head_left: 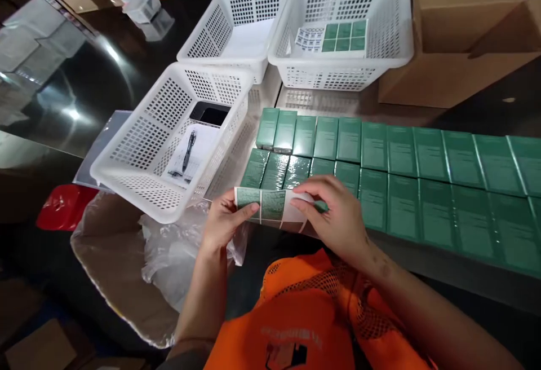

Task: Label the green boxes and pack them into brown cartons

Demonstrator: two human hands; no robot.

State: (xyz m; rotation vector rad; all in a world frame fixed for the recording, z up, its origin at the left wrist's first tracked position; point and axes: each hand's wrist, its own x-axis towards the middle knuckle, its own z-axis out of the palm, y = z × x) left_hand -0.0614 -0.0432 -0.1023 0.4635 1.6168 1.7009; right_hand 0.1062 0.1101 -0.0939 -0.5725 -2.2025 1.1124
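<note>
A strip of green rectangular labels (pixel 273 205) on white backing is held up in front of me. My left hand (pixel 226 220) is closed on its left end, thumb on the front. At the right end of the strip, where bare backing shows, my right hand (pixel 333 212) pinches a green label (pixel 321 206) between thumb and forefinger. The fingers hide most of that label; whether it is fully off the backing I cannot tell. Just beyond my hands stand two long rows of green shiny-wrapped boxes (pixel 374 147), packed side by side on the metal table.
A white basket (pixel 169 203) at left holds a phone (pixel 211 113), paper and a pen (pixel 189 151). Two more baskets stand behind, the right one containing label sheets (pixel 344 37). An open carton (pixel 426 79) is at back right. Below left sits a bin (pixel 114 263) with clear plastic.
</note>
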